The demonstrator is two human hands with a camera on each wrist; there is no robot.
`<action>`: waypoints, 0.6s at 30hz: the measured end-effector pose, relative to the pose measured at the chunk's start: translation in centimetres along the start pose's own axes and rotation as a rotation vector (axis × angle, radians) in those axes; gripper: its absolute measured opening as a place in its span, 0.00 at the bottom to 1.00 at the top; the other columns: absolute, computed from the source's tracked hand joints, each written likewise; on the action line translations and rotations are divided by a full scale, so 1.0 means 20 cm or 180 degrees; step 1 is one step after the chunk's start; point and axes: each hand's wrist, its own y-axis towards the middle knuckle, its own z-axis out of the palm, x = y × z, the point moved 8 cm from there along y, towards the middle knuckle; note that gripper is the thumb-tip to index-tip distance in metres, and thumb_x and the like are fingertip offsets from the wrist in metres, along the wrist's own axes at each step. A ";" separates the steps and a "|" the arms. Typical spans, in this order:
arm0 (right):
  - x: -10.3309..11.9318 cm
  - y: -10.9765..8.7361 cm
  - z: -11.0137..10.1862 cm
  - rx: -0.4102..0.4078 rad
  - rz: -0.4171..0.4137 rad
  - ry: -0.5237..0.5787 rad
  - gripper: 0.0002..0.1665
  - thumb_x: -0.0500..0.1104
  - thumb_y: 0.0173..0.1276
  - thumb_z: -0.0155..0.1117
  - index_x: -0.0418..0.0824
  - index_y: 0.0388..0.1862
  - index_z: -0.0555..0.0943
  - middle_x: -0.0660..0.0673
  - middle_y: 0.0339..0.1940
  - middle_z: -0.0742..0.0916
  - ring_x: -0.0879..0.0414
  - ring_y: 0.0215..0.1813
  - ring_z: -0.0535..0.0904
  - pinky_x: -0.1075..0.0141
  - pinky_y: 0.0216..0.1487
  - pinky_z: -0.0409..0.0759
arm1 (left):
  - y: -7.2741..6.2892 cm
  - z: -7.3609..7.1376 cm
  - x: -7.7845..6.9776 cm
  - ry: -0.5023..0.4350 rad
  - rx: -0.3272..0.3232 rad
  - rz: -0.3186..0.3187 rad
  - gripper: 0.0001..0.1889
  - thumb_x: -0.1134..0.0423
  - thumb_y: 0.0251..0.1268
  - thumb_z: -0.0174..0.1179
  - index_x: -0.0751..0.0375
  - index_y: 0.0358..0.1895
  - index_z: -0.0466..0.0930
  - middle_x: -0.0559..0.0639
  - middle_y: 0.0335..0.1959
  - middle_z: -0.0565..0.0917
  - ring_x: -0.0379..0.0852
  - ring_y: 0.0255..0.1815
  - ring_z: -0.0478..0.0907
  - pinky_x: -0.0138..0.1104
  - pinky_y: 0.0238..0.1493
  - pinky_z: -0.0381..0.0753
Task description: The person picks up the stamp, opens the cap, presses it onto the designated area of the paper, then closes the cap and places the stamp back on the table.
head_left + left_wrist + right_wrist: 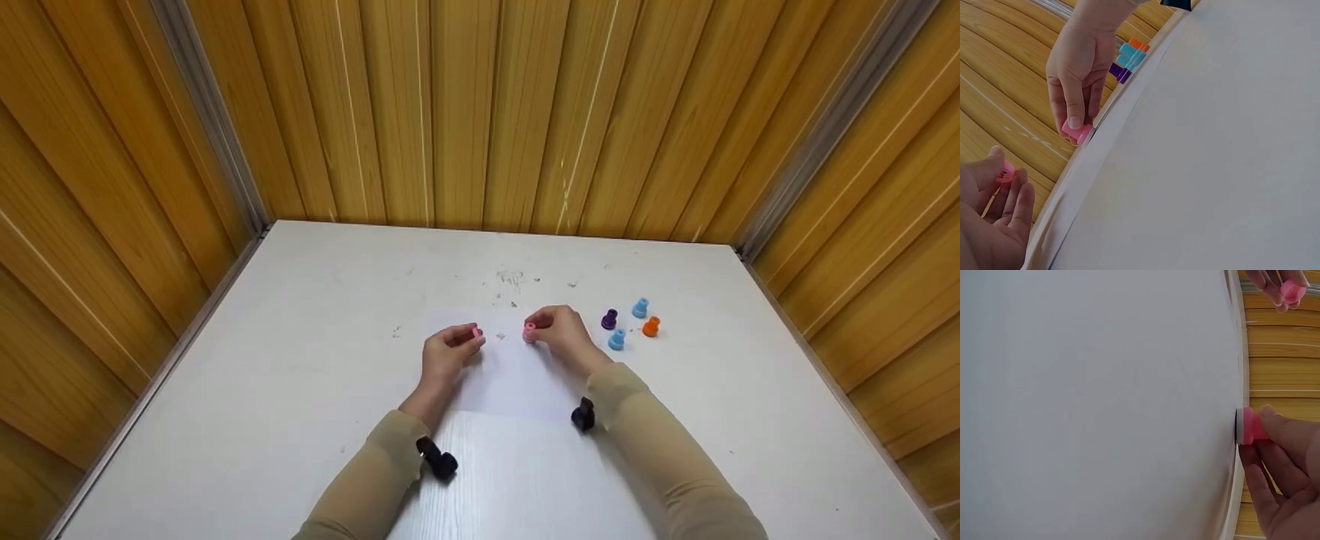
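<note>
Well inside the table's (225, 375) edges, with room between, left (444, 358) and right hands (564, 332) respectively pinch a pink cap (1008, 171) and stamp (1249, 426).

Pink stamp (1251, 426): a small cylinder with a narrower top and a pale band round its base, pinched between the thumb and fingers of the right hand (564, 330). It stands upright, base downward, over the white sheet (514, 394); contact with the surface cannot be determined. Pink cap (1007, 172): short, round, with a dark mark on one face, pinched in the left hand (445, 355), raised and well apart from the stamp.
</note>
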 end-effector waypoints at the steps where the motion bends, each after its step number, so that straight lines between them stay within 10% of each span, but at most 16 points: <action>1: 0.00 0.00 0.00 0.0009 -0.0007 -0.0005 0.11 0.36 0.63 0.76 0.42 0.45 0.88 0.44 0.43 0.91 0.53 0.45 0.83 0.68 0.44 0.82 | 0.00 0.00 0.00 0.0000 -0.0004 0.0000 0.16 0.70 0.59 0.74 0.69 0.51 0.87 0.60 0.47 0.89 0.43 0.44 0.85 0.30 0.44 0.90; 18: 0.03 -0.02 0.01 -0.0096 -0.0009 -0.0108 0.11 0.30 0.60 0.76 0.39 0.42 0.87 0.43 0.40 0.89 0.54 0.42 0.82 0.71 0.40 0.82 | -0.01 0.00 0.00 0.0124 0.0034 0.0042 0.17 0.69 0.61 0.73 0.69 0.53 0.86 0.60 0.47 0.88 0.43 0.44 0.84 0.28 0.41 0.88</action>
